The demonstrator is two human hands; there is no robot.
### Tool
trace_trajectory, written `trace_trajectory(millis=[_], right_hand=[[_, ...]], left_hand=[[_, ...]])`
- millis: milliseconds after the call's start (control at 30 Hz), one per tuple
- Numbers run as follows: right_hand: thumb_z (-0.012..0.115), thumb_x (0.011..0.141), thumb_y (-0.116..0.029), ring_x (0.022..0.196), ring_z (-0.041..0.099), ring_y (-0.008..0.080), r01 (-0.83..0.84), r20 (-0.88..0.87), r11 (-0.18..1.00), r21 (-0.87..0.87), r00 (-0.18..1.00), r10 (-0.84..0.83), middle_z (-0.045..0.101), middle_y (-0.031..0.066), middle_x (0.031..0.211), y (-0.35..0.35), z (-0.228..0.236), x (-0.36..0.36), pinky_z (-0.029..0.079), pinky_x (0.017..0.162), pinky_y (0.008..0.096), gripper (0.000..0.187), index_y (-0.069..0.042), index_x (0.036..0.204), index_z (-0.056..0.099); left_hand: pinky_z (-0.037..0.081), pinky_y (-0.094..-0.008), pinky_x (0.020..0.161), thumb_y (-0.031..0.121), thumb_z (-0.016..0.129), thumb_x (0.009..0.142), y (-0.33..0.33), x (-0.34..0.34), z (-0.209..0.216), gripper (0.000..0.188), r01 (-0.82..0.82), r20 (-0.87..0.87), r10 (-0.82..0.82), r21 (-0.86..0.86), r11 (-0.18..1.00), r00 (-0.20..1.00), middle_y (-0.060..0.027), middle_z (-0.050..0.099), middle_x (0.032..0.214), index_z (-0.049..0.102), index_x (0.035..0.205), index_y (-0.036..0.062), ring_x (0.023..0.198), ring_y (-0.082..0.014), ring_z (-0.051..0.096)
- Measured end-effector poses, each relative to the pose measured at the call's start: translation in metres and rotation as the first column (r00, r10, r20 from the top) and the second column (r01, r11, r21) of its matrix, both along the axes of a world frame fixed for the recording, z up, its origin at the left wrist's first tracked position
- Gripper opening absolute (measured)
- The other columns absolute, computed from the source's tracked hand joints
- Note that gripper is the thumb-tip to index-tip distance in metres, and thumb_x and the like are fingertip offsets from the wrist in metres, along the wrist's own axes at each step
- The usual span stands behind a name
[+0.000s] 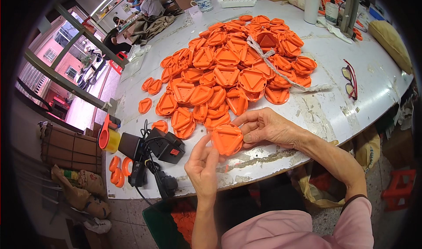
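An orange round plastic piece with a raised triangle (pixel 227 139) is held up between my two hands, above the near edge of the table. My left hand (pixel 203 166) grips its left rim with thumb and fingers. From the right, my right hand (pixel 269 128) pinches the opposite rim. Just beyond my hands rises a large heap of similar orange pieces (pixel 226 75), many with the triangle facing up. A frayed whitish strip of cloth (pixel 281 71) lies across the heap's right side.
Left of my hands sit a black power unit (pixel 166 147) with tangled cables, a yellow-and-orange tape roll (pixel 110 139) and several orange rings (pixel 116 175). Glasses (pixel 350 79) rest at the right; a white bottle (pixel 311 5) and a patterned mug (pixel 202 2) stand farther back. People work in the background.
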State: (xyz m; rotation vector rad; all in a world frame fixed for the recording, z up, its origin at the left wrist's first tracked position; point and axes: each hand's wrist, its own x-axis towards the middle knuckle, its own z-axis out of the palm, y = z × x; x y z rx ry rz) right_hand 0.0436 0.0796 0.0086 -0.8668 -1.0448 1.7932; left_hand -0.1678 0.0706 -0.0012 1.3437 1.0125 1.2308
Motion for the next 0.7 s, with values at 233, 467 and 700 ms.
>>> trace_trajectory(millis=[233,467,700], right_hand=[[0.063,0.081,0.004,0.083,0.064,0.0143,0.005,-0.001,1.000,-0.006,1.000,-0.005,0.064,0.0116,0.095,0.0000,-0.0046,0.0004,0.055,0.077,0.0251,0.043,0.006,0.121,0.048],[0.059,0.080,0.006,0.085,0.064,0.0145,0.027,0.026,1.000,-0.013,0.999,-0.026,0.064,0.0129,0.098,-0.0003,-0.0009,-0.0015,0.054,0.079,0.0248,0.046,0.008,0.124,0.046],[0.058,0.078,0.007,0.092,0.063,0.0160,0.040,0.013,0.999,-0.022,0.999,-0.040,0.062,0.0137,0.104,-0.0003,0.0010,-0.0032,0.053,0.083,0.0264,0.049,0.008,0.125,0.044]], left_hand=[[0.045,-0.0213,0.062,-0.001,0.055,0.085,-0.0006,0.0013,-0.0005,0.034,-0.002,0.000,0.002,0.017,1.000,1.000,-0.0042,0.060,0.072,0.054,0.119,-0.0079,0.063,-0.0084,0.055],[0.044,-0.0209,0.061,-0.002,0.054,0.086,-0.0011,-0.0001,0.0004,0.036,0.012,-0.018,-0.012,0.017,1.000,1.000,-0.0050,0.060,0.073,0.053,0.121,-0.0072,0.064,-0.0082,0.054],[0.047,-0.0213,0.061,-0.005,0.056,0.084,-0.0024,0.0004,0.0019,0.038,0.011,-0.021,-0.010,0.035,0.999,1.000,-0.0056,0.061,0.074,0.052,0.122,-0.0069,0.063,-0.0091,0.057]])
